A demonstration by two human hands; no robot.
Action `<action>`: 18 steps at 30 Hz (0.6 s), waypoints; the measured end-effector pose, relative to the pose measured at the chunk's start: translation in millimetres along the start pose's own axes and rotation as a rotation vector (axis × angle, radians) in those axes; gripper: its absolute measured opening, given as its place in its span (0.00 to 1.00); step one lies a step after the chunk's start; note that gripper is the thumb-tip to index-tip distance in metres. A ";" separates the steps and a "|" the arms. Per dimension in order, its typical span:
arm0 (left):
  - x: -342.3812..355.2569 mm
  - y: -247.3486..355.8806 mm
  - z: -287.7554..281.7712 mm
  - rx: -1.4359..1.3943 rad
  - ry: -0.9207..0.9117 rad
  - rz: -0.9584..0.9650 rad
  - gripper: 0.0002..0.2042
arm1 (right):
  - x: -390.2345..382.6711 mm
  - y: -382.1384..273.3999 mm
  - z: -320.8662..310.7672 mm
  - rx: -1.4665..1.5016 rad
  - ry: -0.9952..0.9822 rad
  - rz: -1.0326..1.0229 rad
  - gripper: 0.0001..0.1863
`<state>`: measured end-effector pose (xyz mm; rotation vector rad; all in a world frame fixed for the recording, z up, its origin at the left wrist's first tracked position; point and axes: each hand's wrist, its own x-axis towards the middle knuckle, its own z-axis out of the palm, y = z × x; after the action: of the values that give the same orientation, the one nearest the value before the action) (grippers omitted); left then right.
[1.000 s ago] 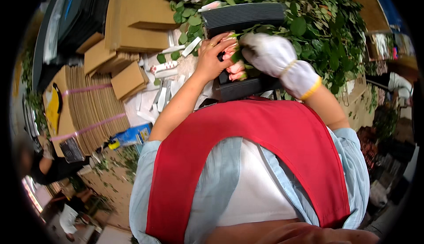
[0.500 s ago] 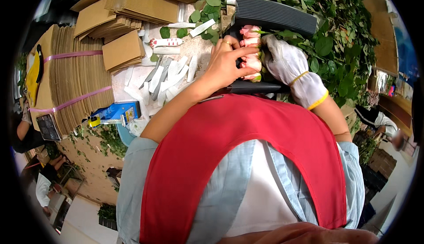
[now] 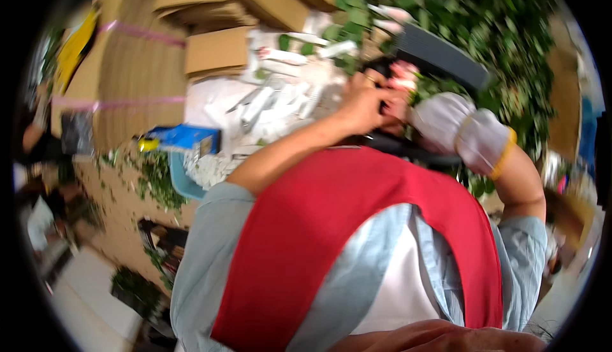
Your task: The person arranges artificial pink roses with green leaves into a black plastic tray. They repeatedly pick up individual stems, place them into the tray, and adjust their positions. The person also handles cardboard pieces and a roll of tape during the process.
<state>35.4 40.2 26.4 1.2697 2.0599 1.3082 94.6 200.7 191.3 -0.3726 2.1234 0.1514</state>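
Observation:
Pink roses (image 3: 401, 75) stand in a short row between my hands, heads towards the left and leafy stems towards the right; motion blurs them. My bare left hand (image 3: 371, 105), a ring on one finger, has its bent fingers closed against the rose heads. My right hand (image 3: 441, 121), in a white knitted glove with a yellow cuff, is curled beside the stems; whatever it grips is hidden. Beyond the flowers lies a dark grey ridged block (image 3: 441, 56). A black surface (image 3: 414, 147) shows under the hands, close to my red apron (image 3: 344, 193).
White sleeve-like strips (image 3: 280, 103) are scattered left of my hands. Flat cardboard pieces (image 3: 217, 52) and a strapped cardboard stack (image 3: 140, 78) stand farther left. A blue box (image 3: 185, 140) sits by a light-blue tub (image 3: 182, 177). Leafy stems (image 3: 484, 8) heap at far right.
The whole view has shifted and blurred, so everything sits farther right and mostly lower in the picture. My left fingers look more drawn together at the roses; my right hand stays beside them.

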 end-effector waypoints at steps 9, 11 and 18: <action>-4.9 12.1 -6.9 -0.776 -0.144 -0.121 0.14 | 215.9 -118.7 -165.6 -0.139 1.229 -0.120 0.06; -14.3 3.4 -6.3 -1.061 -0.228 -0.135 0.12 | 252.4 -144.7 -169.1 -0.267 1.446 -0.017 0.07; 6.0 -12.5 12.9 0.042 0.060 0.034 0.21 | 56.7 -76.1 -144.9 0.154 1.554 -0.151 0.08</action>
<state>35.4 49.9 10.1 1.3044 2.1261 1.3394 -25.4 80.8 226.2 -0.6715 3.5544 -0.5879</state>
